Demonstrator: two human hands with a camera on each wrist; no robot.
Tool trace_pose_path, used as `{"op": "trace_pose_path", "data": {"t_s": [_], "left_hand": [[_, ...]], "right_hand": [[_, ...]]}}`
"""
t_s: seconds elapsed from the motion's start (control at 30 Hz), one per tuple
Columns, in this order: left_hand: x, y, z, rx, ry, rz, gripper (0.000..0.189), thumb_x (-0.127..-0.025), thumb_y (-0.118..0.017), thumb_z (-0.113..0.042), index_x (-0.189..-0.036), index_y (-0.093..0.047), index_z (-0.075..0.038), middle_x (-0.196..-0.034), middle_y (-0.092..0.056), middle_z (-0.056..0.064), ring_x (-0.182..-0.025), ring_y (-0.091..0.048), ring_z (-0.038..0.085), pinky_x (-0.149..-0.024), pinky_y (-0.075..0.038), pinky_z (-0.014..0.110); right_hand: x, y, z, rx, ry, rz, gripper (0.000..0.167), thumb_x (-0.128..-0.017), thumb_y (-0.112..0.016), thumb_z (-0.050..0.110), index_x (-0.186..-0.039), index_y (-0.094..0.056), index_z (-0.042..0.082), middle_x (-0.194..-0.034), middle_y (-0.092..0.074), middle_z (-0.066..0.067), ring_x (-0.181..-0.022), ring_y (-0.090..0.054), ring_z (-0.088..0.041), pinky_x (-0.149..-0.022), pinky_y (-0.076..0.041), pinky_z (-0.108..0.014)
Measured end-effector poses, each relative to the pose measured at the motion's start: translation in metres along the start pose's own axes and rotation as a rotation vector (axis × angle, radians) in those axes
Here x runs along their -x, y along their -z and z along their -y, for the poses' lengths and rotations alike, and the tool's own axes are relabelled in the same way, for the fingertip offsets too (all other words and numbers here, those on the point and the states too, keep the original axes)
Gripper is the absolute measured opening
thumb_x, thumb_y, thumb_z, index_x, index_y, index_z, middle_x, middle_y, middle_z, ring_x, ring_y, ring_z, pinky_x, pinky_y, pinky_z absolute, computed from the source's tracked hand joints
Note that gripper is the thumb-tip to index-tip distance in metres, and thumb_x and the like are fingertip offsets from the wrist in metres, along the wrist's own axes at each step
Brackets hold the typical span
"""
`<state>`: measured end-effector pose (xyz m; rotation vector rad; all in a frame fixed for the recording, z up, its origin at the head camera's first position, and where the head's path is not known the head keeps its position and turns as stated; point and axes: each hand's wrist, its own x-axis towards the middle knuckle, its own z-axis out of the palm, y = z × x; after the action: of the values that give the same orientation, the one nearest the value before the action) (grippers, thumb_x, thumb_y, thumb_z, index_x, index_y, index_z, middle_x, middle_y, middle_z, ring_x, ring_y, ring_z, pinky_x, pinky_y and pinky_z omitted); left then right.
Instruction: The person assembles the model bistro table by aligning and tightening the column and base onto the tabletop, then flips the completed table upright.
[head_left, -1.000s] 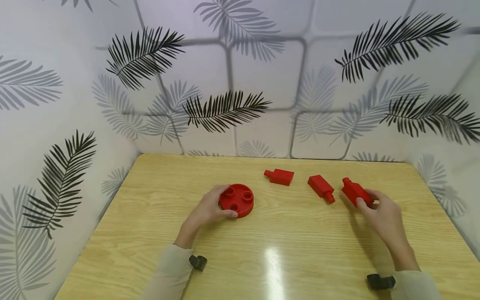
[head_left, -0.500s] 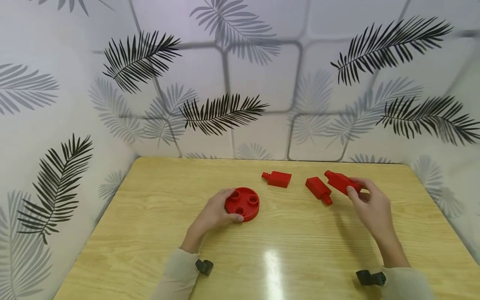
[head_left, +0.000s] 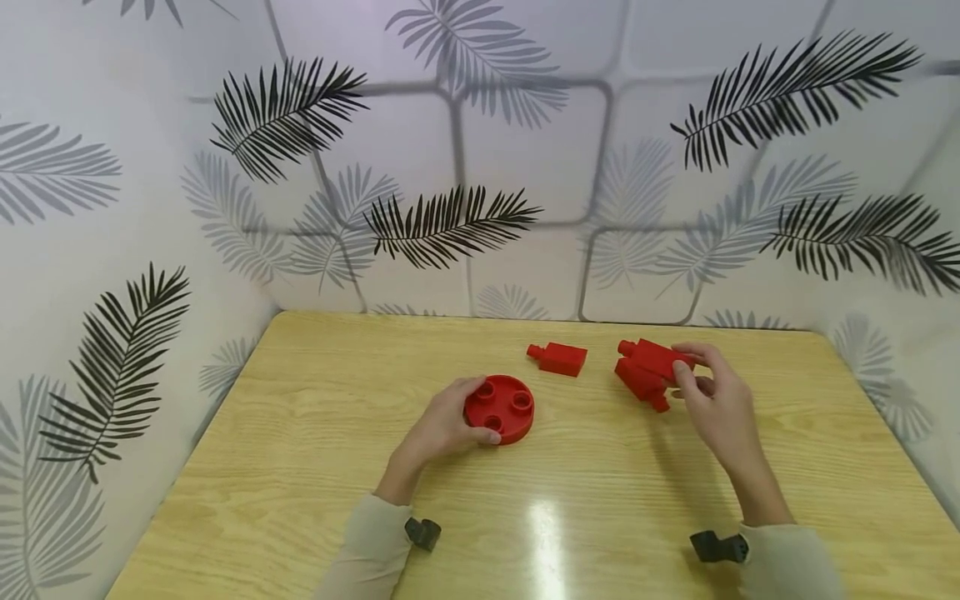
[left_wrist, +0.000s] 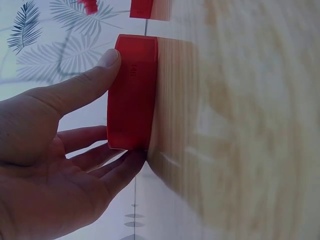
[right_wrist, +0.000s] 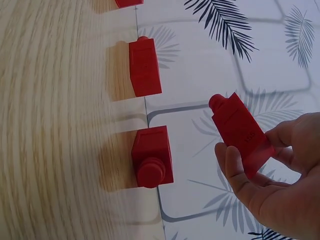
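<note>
My left hand (head_left: 438,429) grips the rim of a round red base (head_left: 504,407) with three raised ring sockets, thumb at the near side. The left wrist view shows the base (left_wrist: 132,100) edge-on at the wood surface, a number marked on its side. Between thumb and fingers of my right hand (head_left: 723,408) is a red bottle-shaped block (head_left: 660,361) with a round neck. In the right wrist view this block (right_wrist: 242,132) is tilted in the air, neck pointing away from the palm. A second bottle-shaped block (head_left: 637,385) lies on the table, partly covered by the held one in the head view.
Another red bottle-shaped block (head_left: 564,359) lies farther back, its neck to the left. The wooden table (head_left: 300,467) ends at a leaf-patterned wall (head_left: 525,275) behind and at the sides. Dark camera mounts sit at both wrists.
My right hand has moved left with its bottle-shaped block, from the right of the second block to over it. My left hand and the round base have slid somewhat right.
</note>
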<state>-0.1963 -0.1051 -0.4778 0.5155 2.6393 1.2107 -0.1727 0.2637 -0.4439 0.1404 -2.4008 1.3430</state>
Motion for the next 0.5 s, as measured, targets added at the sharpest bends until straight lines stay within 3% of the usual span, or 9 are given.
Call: {"op": "trace_pose_path", "data": {"t_s": [0.17,0.33,0.5], "left_hand": [[0.000,-0.003,-0.003,0.016,-0.009,0.006,0.088,-0.080,-0.090,-0.018,-0.153,-0.044,0.001,-0.148,-0.051,0.018,-0.135,-0.049,0.035,-0.110,-0.046,0.049],[0.002,-0.004,-0.006,0.009,-0.035,0.015,0.088,-0.080,-0.090,-0.017,-0.153,-0.044,0.002,-0.148,-0.051,0.018,-0.135,-0.049,0.035,-0.110,-0.047,0.047],[0.001,-0.007,-0.008,-0.008,-0.068,0.032,0.089,-0.079,-0.091,-0.018,-0.152,-0.043,0.004,-0.150,-0.050,0.019,-0.138,-0.047,0.036,-0.113,-0.044,0.048]], "right_hand": [[-0.003,-0.009,0.003,-0.052,-0.001,0.030,0.032,-0.106,-0.057,0.012,-0.136,-0.060,0.003,-0.131,-0.061,-0.022,-0.078,-0.071,-0.001,-0.067,-0.058,-0.014],[-0.004,-0.017,0.007,-0.141,0.006,0.067,0.030,-0.107,-0.056,0.017,-0.133,-0.064,0.003,-0.126,-0.063,-0.018,-0.079,-0.075,-0.022,-0.067,-0.062,-0.026],[-0.004,-0.022,0.014,-0.294,-0.038,0.114,0.033,-0.105,-0.060,0.016,-0.132,-0.065,-0.003,-0.127,-0.061,-0.017,-0.085,-0.075,-0.019,-0.071,-0.063,-0.033]]}}
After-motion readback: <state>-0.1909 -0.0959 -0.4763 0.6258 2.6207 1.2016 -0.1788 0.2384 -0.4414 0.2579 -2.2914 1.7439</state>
